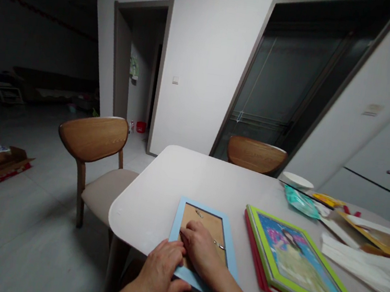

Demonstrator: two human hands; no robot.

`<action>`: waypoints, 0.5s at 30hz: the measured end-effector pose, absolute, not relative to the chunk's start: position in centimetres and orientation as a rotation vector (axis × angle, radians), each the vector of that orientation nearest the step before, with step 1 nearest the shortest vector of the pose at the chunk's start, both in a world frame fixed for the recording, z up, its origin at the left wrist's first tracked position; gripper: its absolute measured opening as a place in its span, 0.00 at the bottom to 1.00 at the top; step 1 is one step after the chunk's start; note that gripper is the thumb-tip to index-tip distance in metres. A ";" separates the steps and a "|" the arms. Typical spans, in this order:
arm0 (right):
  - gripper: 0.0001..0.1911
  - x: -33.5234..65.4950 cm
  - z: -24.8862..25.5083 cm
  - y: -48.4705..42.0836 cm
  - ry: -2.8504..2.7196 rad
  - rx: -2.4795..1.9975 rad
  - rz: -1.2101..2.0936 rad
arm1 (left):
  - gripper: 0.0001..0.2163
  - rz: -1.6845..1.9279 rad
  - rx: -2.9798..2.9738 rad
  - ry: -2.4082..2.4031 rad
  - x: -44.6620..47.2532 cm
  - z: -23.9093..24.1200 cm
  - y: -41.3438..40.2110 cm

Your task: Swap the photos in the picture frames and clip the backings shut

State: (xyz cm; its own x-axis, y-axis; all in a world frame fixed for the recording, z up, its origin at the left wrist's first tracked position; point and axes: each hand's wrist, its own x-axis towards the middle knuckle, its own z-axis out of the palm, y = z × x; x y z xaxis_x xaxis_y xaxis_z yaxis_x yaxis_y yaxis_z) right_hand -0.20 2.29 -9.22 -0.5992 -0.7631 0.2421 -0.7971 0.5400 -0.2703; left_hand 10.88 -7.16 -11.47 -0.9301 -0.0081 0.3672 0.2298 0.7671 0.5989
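A light blue picture frame [176, 218] lies face down near the table's front edge, its brown backing board [211, 223] showing. My left hand [162, 266] is closed round the frame's lower left edge, thumb at the near side. Over the backing board, my right hand [200, 246] has its fingers curled together, fingertips at the left inner edge. Whatever they pinch there is mostly hidden. One metal clip [199, 213] shows at the top of the board and another clip [219, 244] at the right side.
Right of my hands lies a green-framed picture [295, 261] on top of a red frame [258, 266]. Farther right are a white bowl [297, 180], a teal plastic packet [302, 202] and white paper [363, 266]. Wooden chairs stand at the left [96, 137] and far side [256, 154].
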 end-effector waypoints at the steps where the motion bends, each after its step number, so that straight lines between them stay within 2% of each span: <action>1: 0.12 -0.6 -9.2 2.4 -2.679 1.338 0.561 | 0.17 -0.956 -0.165 -2.612 10.9 -11.5 -7.2; 7: 0.15 -5.5 -9.1 3.1 -2.799 0.930 0.657 | 0.20 -0.961 -0.153 -2.647 11.1 -11.1 -7.1; 15: 0.11 -8.8 -10.3 1.8 -2.942 0.532 0.725 | 0.19 -0.854 -0.189 -2.688 11.6 -11.1 -7.0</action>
